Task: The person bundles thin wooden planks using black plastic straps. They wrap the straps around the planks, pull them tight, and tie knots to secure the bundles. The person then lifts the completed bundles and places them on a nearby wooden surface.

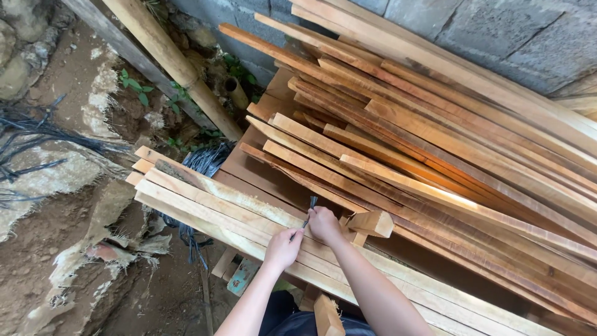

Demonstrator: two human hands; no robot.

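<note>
At lower centre of the frame, both hands, left hand (283, 247) and right hand (324, 224), pinch a thin dark strap (309, 211) over pale stacked wooden planks (211, 202); it looks light, limp, best gripped near its ends.

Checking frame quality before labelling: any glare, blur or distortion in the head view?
Head view: even daylight, soft shadows; one bright sun patch on a plank; both the left hand and right hand are sharp, as is the thin dark strip they pinch; mild wide-angle bending at the edges; no motion blur.
</note>
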